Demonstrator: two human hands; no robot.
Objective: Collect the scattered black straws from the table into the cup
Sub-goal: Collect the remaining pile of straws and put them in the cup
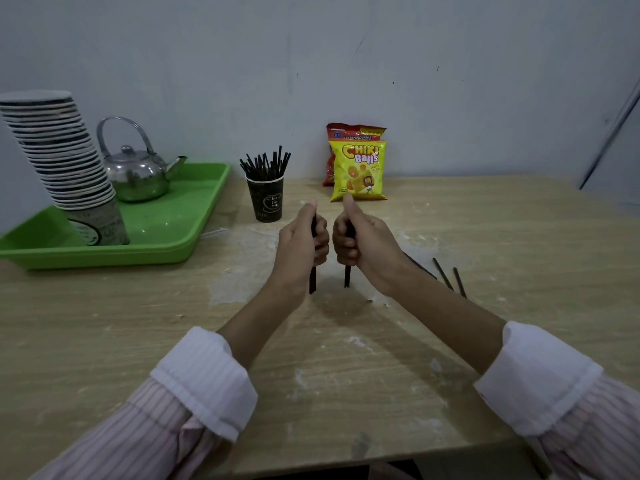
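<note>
A dark paper cup (pixel 266 199) stands on the wooden table beyond my hands, with several black straws (pixel 265 165) sticking up from it. My left hand (pixel 302 241) grips a few black straws upright in its fist, their lower ends (pixel 312 280) poking out below. My right hand (pixel 360 237), close beside it, grips another small bunch of straws (pixel 347 276) the same way. Both thumbs point up. Loose black straws (pixel 450 277) lie on the table to the right, partly hidden behind my right forearm.
A green tray (pixel 166 233) at the left holds a metal kettle (pixel 138 171) and a tall leaning stack of paper cups (pixel 65 161). Two snack bags (pixel 358 168) lean against the wall behind the hands. White dusty patches mark the tabletop (pixel 346 358).
</note>
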